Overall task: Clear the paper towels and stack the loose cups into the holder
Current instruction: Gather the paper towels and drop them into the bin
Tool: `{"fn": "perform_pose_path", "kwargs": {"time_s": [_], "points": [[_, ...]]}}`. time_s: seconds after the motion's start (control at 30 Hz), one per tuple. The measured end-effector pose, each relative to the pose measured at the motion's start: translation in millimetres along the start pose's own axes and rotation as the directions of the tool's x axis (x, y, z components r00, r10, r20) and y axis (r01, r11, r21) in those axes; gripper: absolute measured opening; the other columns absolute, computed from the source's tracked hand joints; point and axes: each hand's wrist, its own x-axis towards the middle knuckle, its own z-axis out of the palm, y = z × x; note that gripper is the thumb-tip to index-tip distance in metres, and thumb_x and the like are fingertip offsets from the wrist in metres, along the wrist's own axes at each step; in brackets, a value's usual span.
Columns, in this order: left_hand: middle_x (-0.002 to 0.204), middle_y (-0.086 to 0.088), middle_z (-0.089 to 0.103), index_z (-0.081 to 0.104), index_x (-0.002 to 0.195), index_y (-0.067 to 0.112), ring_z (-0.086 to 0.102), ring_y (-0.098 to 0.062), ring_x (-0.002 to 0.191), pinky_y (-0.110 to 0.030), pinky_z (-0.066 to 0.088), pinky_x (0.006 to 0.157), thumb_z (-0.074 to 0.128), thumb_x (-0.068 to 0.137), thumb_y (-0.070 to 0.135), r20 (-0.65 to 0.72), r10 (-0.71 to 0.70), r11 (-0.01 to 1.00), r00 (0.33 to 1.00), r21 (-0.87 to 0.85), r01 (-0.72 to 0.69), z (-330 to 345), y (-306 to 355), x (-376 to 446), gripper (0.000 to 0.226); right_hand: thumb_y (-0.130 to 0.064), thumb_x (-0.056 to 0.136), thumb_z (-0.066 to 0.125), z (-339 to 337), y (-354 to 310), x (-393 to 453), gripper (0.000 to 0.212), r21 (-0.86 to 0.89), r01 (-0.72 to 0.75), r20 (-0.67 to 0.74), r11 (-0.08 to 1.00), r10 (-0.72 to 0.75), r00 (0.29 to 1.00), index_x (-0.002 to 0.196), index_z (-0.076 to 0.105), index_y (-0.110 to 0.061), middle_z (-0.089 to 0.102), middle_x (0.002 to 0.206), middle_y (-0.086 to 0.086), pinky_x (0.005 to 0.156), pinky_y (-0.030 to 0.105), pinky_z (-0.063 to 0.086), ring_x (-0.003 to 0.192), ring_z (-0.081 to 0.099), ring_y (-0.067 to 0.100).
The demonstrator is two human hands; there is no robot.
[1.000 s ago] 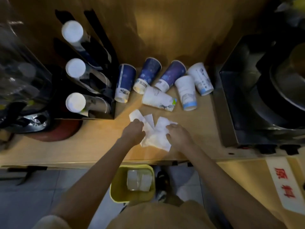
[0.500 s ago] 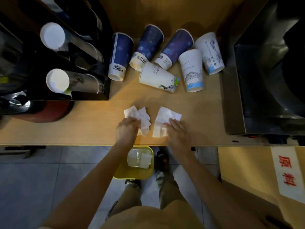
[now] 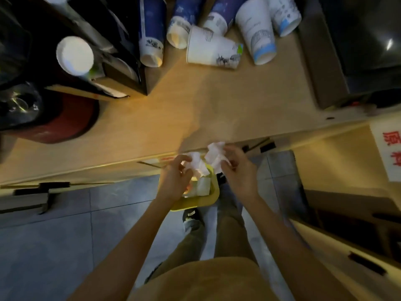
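Now the left hand (image 3: 176, 172) is closed around a crumpled white paper towel (image 3: 196, 165), and the right hand (image 3: 237, 168) grips a second crumpled paper towel (image 3: 214, 156). Both hands are off the front edge of the wooden counter (image 3: 195, 101), above a yellow bin (image 3: 201, 199) on the tiled floor (image 3: 54, 235); white paper already lies inside the bin. The two towels hang just beside each other, over the bin's far rim.

At the back of the counter six loose paper cups lie on their sides: three dark blue cups (image 3: 152, 29) to the left, and three white cups (image 3: 213, 49), one with a light blue band (image 3: 259, 33). To the left stands the black cup holder (image 3: 121, 51), with a white-bottomed cup stack (image 3: 74, 55) poking out of one slot. A red round base (image 3: 60, 120) sits at the counter's left end.
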Motion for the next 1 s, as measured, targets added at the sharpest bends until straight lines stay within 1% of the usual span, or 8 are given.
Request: {"fn": "perform_pose_path", "kwargs": {"time_s": [0.1, 0.2, 0.3, 0.4, 0.53, 0.7, 0.93, 1.0], "points": [[0.076, -0.009, 0.062, 0.062, 0.104, 0.004, 0.056, 0.003, 0.036, -0.006, 0.044, 0.038, 0.051, 0.087, 0.002, 0.070, -0.137, 0.988, 0.988, -0.061, 0.141, 13, -39, -5, 0.020, -0.022, 0.084, 0.055, 27, 29, -27, 0.030, 0.025, -0.080, 0.026, 0.996, 0.080, 0.996, 0.114, 0.059, -0.015, 0.071, 0.094, 0.016, 0.070, 0.045, 0.052, 0.084, 0.065, 0.033], [0.086, -0.010, 0.064, 0.066, 0.106, 0.003, 0.057, -0.004, 0.046, -0.003, 0.044, 0.043, 0.051, 0.088, 0.003, 0.075, -0.183, 0.983, 0.980, 0.012, 0.183, 27, -74, 3, 0.023, -0.015, 0.086, 0.056, 52, 64, -36, 0.022, -0.043, -0.149, 0.057, 0.988, 0.152, 0.987, 0.106, 0.065, -0.014, 0.070, 0.099, 0.018, 0.071, 0.044, 0.054, 0.088, 0.064, 0.034], [0.107, -0.021, 0.068, 0.065, 0.111, 0.007, 0.066, -0.031, 0.081, -0.025, 0.055, 0.071, 0.048, 0.089, 0.005, 0.125, -0.216, 0.975, 0.968, 0.074, 0.208, 44, -107, 18, 0.028, -0.007, 0.086, 0.057, 76, 100, -31, 0.019, -0.073, -0.216, 0.060, 0.974, 0.220, 0.974, 0.101, 0.068, -0.009, 0.071, 0.102, 0.018, 0.070, 0.029, 0.046, 0.092, 0.064, 0.032], [0.122, -0.022, 0.062, 0.063, 0.114, 0.005, 0.062, -0.038, 0.103, -0.041, 0.052, 0.092, 0.046, 0.091, 0.006, 0.215, -0.239, 0.966, 0.947, 0.152, 0.209, 63, -138, 33, 0.029, -0.009, 0.087, 0.056, 104, 134, -22, 0.019, -0.085, -0.298, 0.082, 0.951, 0.305, 0.949, 0.101, 0.068, -0.012, 0.070, 0.105, 0.015, 0.076, 0.029, 0.047, 0.097, 0.063, 0.029], [0.128, -0.021, 0.059, 0.062, 0.116, 0.003, 0.056, -0.038, 0.113, -0.038, 0.046, 0.098, 0.050, 0.089, 0.005, 0.288, -0.293, 0.943, 0.912, 0.248, 0.224, 86, -174, 53, 0.030, -0.006, 0.090, 0.049, 142, 170, -13, 0.024, -0.132, -0.397, 0.170, 0.908, 0.415, 0.894, 0.110, 0.063, -0.004, 0.066, 0.109, 0.013, 0.079, 0.020, 0.040, 0.101, 0.059, 0.024], [0.127, -0.023, 0.058, 0.054, 0.124, 0.004, 0.057, -0.039, 0.113, -0.047, 0.046, 0.101, 0.055, 0.087, 0.010, 0.363, -0.487, 0.872, 0.795, 0.152, 0.465, 116, -221, 83, 0.038, -0.006, 0.091, 0.048, 177, 207, -5, 0.026, -0.144, -0.453, 0.266, 0.880, 0.476, 0.838, 0.114, 0.059, 0.000, 0.064, 0.115, 0.020, 0.081, 0.018, 0.038, 0.108, 0.059, 0.032], [0.139, -0.019, 0.047, 0.038, 0.138, 0.015, 0.050, -0.038, 0.121, -0.049, 0.042, 0.106, 0.052, 0.089, 0.019, 0.388, -0.548, 0.816, 0.741, 0.052, 0.576, 157, -269, 106, 0.051, -0.003, 0.091, 0.050, 220, 250, 11, 0.029, -0.151, -0.462, 0.314, 0.874, 0.486, 0.816, 0.119, 0.049, 0.004, 0.061, 0.114, 0.028, 0.084, 0.037, 0.049, 0.104, 0.061, 0.039], [0.146, -0.016, 0.037, 0.025, 0.144, 0.020, 0.043, -0.038, 0.128, -0.047, 0.038, 0.108, 0.051, 0.091, 0.023, 0.403, -0.532, 0.828, 0.745, 0.062, 0.557, 160, -272, 107, 0.058, -0.009, 0.092, 0.048, 230, 256, 14, 0.028, -0.200, -0.456, 0.305, 0.867, 0.497, 0.812, 0.118, 0.050, 0.003, 0.058, 0.116, 0.027, 0.081, 0.024, 0.043, 0.104, 0.058, 0.036]]}}
